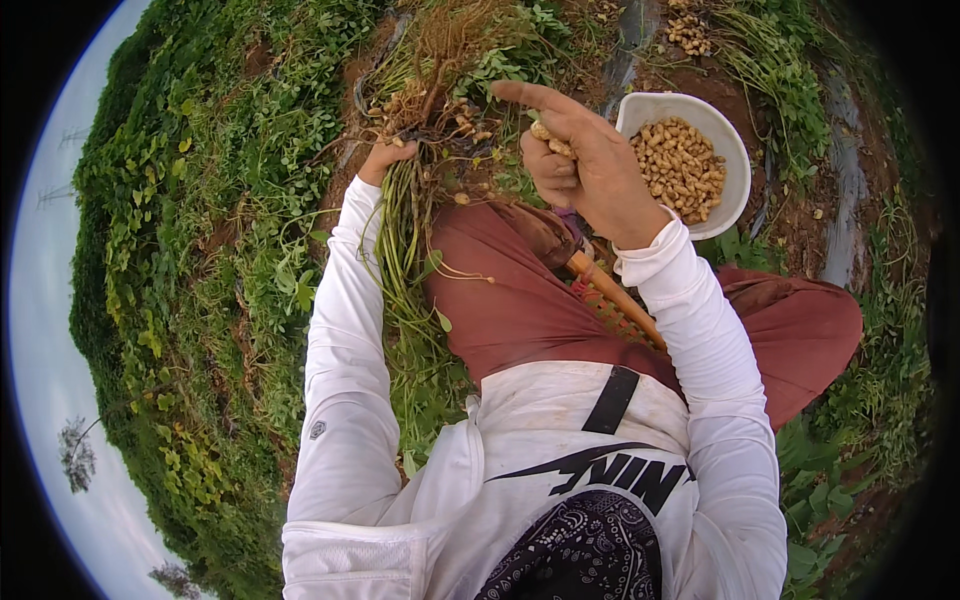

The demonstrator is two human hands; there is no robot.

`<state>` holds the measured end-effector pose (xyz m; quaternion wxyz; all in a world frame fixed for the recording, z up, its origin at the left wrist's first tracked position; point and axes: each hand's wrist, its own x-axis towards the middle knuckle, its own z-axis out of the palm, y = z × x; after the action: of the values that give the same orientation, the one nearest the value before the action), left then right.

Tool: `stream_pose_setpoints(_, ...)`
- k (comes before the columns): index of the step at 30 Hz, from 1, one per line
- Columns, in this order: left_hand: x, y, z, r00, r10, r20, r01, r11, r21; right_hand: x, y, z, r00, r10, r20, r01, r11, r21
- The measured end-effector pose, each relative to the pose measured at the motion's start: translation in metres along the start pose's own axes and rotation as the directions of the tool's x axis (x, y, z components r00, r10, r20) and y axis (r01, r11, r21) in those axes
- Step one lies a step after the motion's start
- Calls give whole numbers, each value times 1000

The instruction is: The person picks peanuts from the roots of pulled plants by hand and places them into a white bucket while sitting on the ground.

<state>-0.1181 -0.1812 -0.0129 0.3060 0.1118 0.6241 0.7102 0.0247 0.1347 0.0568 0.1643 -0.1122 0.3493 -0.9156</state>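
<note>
My left hand grips an uprooted peanut plant near the base of its stems. Its brown roots point up and away from me, with several peanut pods hanging among them. The leafy stems trail down along my left forearm. To the right of the roots, my right hand has its lower fingers curled around a few picked peanuts, while the index finger points out to the left. Just beyond that hand, a white plastic basin holds a heap of unshelled peanuts.
A wooden pole lies between my legs, beside red and green woven material. More pulled peanuts lie on the soil beyond the basin. Strips of plastic mulch film run along the rows. Dense green plants grow at the left.
</note>
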Motion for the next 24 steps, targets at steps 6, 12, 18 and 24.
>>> stream_pose_setpoints(6,5,-9,-39,997,-46,66,38,994,107,12,34,-36,976,141,-164,-199,884,-423)
stream_pose_setpoints(12,5,-2,-18,996,-67,59,60,992,113,25,133,-28,992,-116,-45,-7,308,-951)
stream_pose_setpoints(18,-12,9,-3,995,-73,67,77,995,-60,40,117,-14,986,-156,-52,-19,203,-979)
stream_pose_setpoints(24,-3,-3,-7,998,-2,64,10,993,-120,18,108,6,830,-521,200,391,286,-875)
